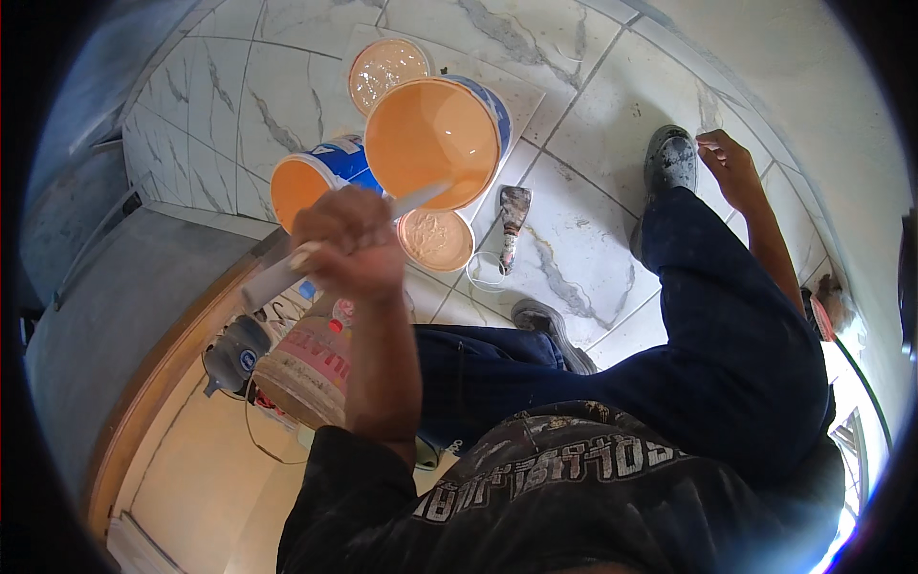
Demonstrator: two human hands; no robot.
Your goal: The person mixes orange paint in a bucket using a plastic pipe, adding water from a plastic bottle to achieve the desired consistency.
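My left hand [352, 241] is closed around a pale flat-looking stick [422, 197]. One end of the stick reaches over the mouth of a large bucket [495, 107] coated inside with peach-orange paint; whether that tip touches the paint I cannot tell. Just beyond my left hand is a smaller blue-and-white bucket [337, 157], also peach-orange inside. A paint-smeared round lid [437, 239] lies beside the large bucket. On the right, my right hand [731, 163] holds nothing, its fingers loosely bent and apart near my dusty dark shoe [671, 158].
A dirty scraper [513, 222] and a thin white ring [486, 274] lie on the marble-look tiles. Another wet lid [387, 73] is behind the large bucket. A worn bucket [304, 371] and a grey container [235, 356] stand lower left, near a brown edge [164, 359].
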